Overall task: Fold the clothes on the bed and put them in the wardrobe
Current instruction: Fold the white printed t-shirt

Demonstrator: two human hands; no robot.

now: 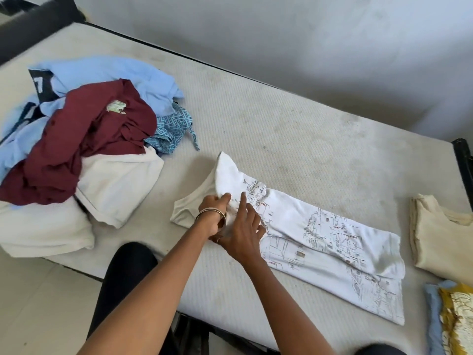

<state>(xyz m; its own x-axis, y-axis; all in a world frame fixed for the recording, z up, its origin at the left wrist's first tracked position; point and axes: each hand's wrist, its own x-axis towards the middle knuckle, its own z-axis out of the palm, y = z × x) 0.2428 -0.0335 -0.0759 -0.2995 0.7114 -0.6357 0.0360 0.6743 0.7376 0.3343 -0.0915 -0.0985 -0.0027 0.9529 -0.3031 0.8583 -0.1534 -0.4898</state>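
Observation:
A white T-shirt with a line-drawing print (pixel 320 242) lies along the mattress (pixel 281 129), narrowed lengthwise, one sleeve sticking up toward the back. My left hand (pixel 213 213), which has a bangle on the wrist, grips the fabric at the collar and sleeve end. Beside it, my right hand (pixel 245 226) rests on the shirt with its fingers stretched out over the print. At the left lies an unfolded heap: a maroon shirt (pixel 76 142), light blue garments (pixel 115 75), a blue patterned piece (pixel 171 129) and white clothes (pixel 115 188).
A folded cream garment (pixel 440 239) lies at the right edge of the bed, with a folded yellow and blue stack (pixel 453 321) in front of it. A dark bed frame post (pixel 463 165) stands at the right. A grey wall runs behind the bed. My dark-clothed knee (pixel 125 272) presses the bed's front edge.

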